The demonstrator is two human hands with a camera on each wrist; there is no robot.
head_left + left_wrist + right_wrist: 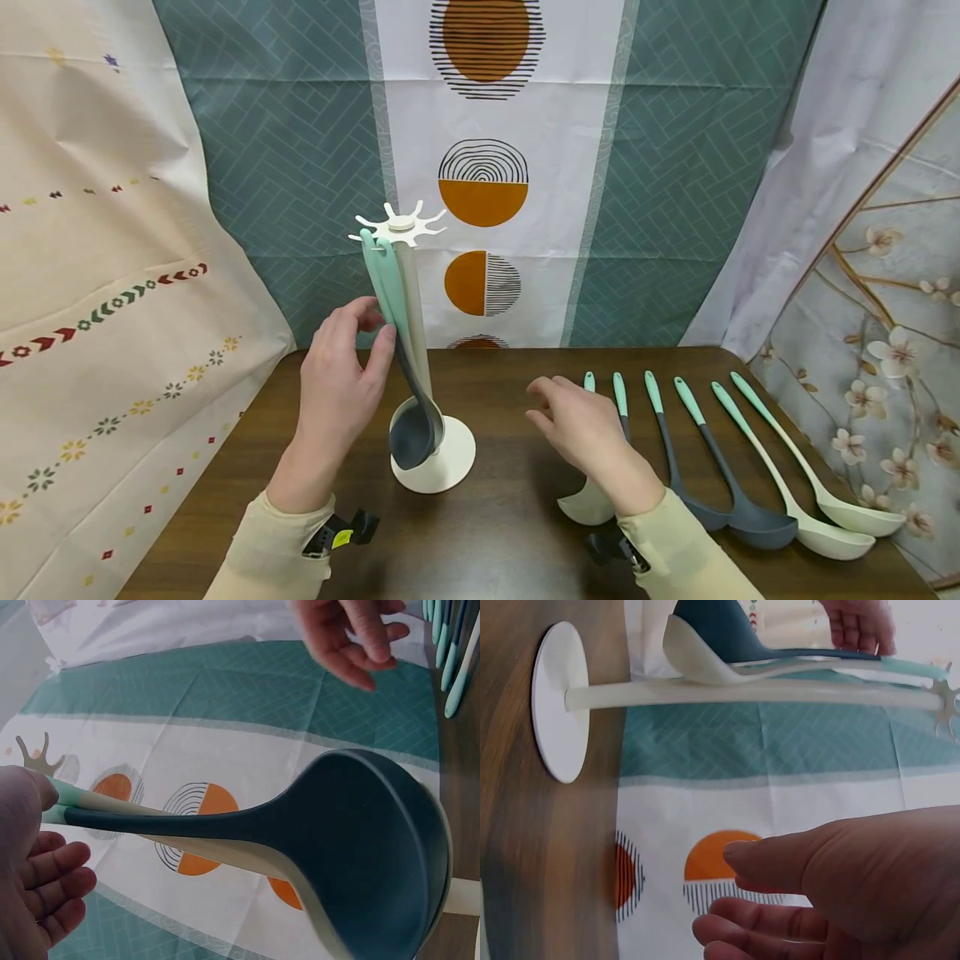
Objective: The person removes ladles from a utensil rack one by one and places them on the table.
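Observation:
A dark ladle (412, 435) with a mint handle hangs from the cream utensil stand (457, 454). A cream ladle (694, 652) hangs right behind it, their bowls overlapping. My left hand (341, 367) pinches the dark ladle's handle between thumb and forefinger, at the lower end of the mint part. In the left wrist view the other fingers (64, 881) curl loosely below the handle. My right hand (592, 429) hovers over the table right of the stand, fingers relaxed and holding nothing. It partly covers a cream utensil with a broad flat end (585, 507).
Several mint-handled utensils lie in a row on the right of the wooden table (517, 500), among them a dark ladle (761, 523) and a cream one (832, 540). Bare hooks (431, 218) ring the stand's top. Patterned cloths (300, 167) hang behind and beside the table.

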